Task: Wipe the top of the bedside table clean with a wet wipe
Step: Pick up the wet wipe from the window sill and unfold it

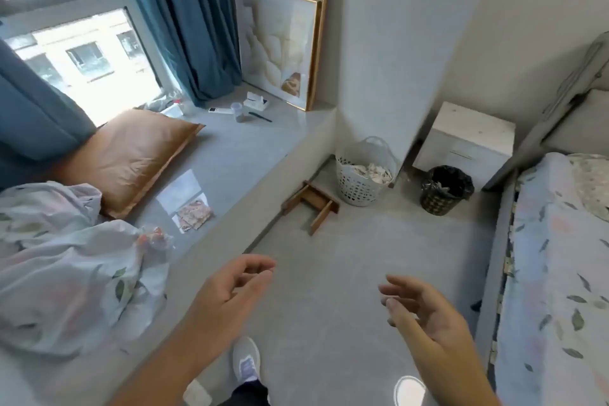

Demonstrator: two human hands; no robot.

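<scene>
Nothing of the wiping looks begun. Both hands hang empty over the floor: the left hand (230,290) has its grip loosely spread with fingers curled, and the right hand (425,310) is likewise spread, holding nothing. The bedside table (468,138) stands well apart, in the far corner beside the bed (560,273), its pale top bare as far as can be seen. What may be a wipes pack (255,103) lies on the window ledge (237,155). Still left, I judge: fetch a wipe, walk over, wipe the top
</scene>
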